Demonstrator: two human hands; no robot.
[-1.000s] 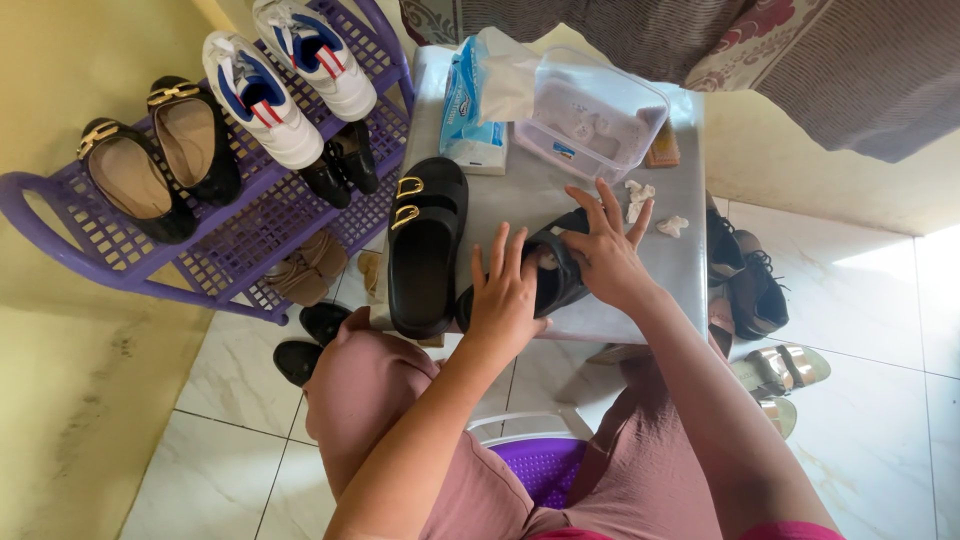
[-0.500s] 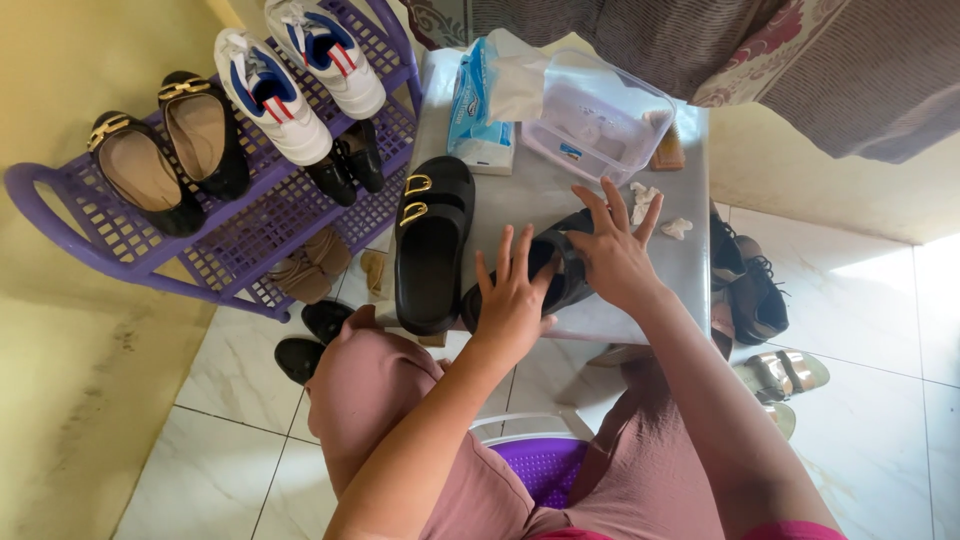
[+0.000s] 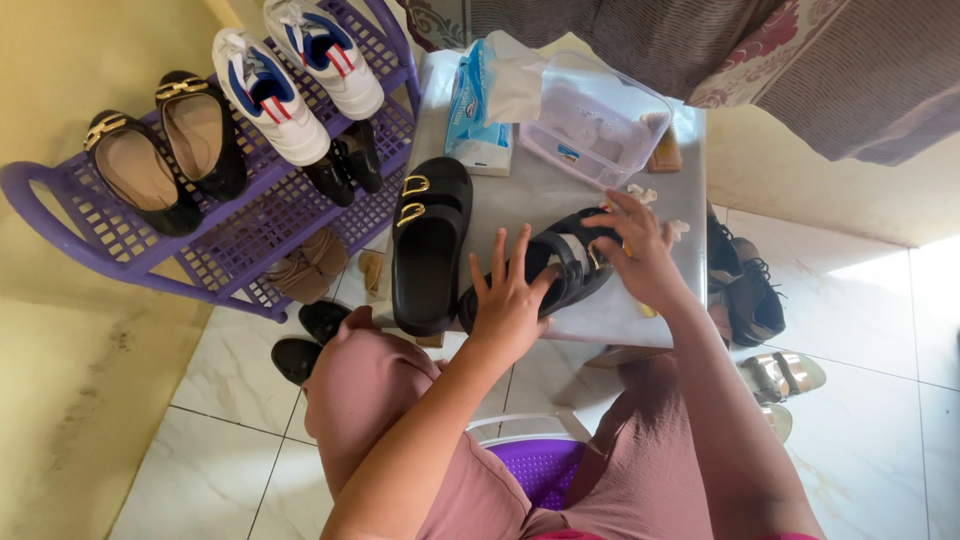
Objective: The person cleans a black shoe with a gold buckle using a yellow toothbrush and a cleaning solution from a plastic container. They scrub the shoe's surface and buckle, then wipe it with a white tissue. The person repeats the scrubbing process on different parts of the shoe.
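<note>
Left hand (image 3: pixel 512 300) spread flat, right hand (image 3: pixel 632 250) loosely open, both resting on black sandal (image 3: pixel 565 272) atop grey table (image 3: pixel 600 200).

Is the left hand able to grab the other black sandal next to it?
Probably yes. The left hand rests on one sandal, and the other sandal lies right beside it on the table with nothing between.
</note>
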